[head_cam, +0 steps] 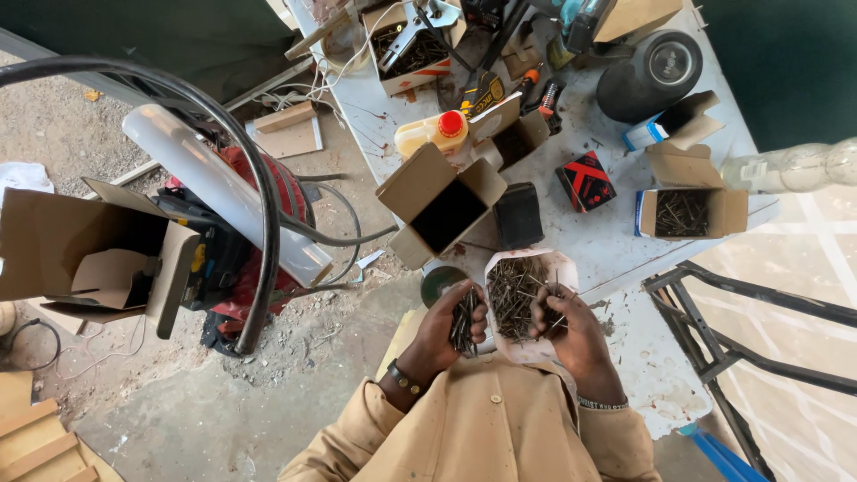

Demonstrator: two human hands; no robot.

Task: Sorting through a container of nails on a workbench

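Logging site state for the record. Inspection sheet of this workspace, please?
Surface: white table, stained, crowded.
Job's things: tray of nails; bundle of nails in left hand.
Clutter: open cartons, nail box, yellow bottle, black-red box, round black can, hand tools.
Grippers: left hand closed on bundle; right hand picking in tray.
Cables: black hose, white cord.
Surroundings: concrete floor, red machine, metal frame.

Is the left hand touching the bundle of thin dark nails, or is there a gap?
Touching. The head view shows the left hand closed around the bundle of thin dark nails, whose ends stick out past the fingers.
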